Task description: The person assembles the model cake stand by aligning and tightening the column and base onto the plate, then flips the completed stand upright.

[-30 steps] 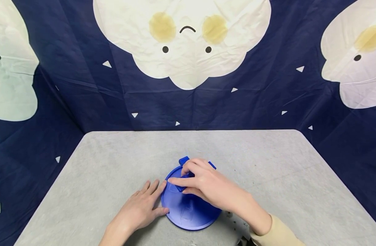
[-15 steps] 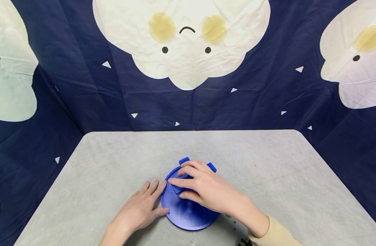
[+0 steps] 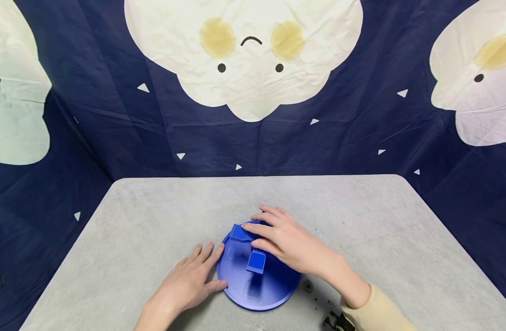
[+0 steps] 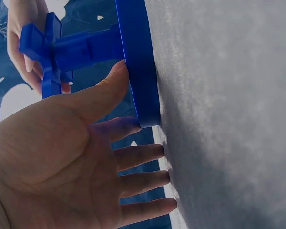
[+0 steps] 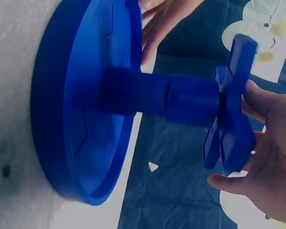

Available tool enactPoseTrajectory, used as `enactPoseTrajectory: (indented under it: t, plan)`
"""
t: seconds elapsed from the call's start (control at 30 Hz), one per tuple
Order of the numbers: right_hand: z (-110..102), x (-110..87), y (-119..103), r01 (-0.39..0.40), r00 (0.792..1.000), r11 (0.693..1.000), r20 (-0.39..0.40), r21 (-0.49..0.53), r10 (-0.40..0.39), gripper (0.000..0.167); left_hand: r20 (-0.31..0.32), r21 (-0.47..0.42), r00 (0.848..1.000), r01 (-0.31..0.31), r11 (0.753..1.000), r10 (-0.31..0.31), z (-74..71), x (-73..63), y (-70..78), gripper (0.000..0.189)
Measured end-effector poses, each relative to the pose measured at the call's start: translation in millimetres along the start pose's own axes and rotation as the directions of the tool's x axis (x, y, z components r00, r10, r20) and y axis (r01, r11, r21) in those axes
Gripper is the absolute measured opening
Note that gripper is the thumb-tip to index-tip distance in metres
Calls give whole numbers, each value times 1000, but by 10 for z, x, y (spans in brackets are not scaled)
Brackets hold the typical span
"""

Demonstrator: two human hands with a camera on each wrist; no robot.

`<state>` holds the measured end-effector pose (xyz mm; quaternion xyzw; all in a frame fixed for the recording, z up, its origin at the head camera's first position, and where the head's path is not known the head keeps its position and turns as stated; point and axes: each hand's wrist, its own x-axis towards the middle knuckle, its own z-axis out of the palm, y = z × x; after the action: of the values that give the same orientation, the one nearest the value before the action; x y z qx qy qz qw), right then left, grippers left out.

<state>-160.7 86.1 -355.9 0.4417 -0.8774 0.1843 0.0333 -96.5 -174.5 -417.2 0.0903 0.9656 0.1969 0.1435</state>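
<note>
A blue round base (image 3: 273, 296) with a raised rim lies on the table. From its middle rises a blue post (image 5: 190, 98), topped by a blue piece with several stubby arms, the cross-shaped top (image 3: 257, 261). My left hand (image 3: 186, 280) lies at the base's left side, its thumb and index fingertip at the rim and the other fingers spread straight on the table. My right hand (image 3: 292, 243) reaches over the far right of the cross-shaped top, fingers loosely extended, a fingertip touching one arm. Part of that top is hidden beneath the right hand.
The grey table (image 3: 174, 207) has rounded far corners. Behind and beside it hangs a dark blue cloth (image 3: 219, 138) with white clouds and small triangles. A small black item (image 3: 338, 322) sits by the right sleeve at the front.
The cross-shaped top has turned counterclockwise as seen from above, while my right hand has shifted away and slightly right over it. My left hand and the base have stayed put.
</note>
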Motion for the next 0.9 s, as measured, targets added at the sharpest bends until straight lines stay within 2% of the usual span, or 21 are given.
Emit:
enactPoseTrajectory:
  t: [0.43, 0.6, 0.9]
  plan:
    - [-71, -197, 171, -16, 998, 999, -67, -50, 12, 39, -25, -19, 999, -23, 1000, 22, 1, -13, 1, 85]
    - [-97, -279, 174, -65, 994, 997, -94, -40, 61, 39, -26, -16, 999, -21, 1000, 20, 2, -16, 3, 85]
    - [-115, -423, 128, -164, 980, 984, -101, 63, 170, 40, -23, -15, 1000, -9, 1000, 9, 15, -23, -6, 84]
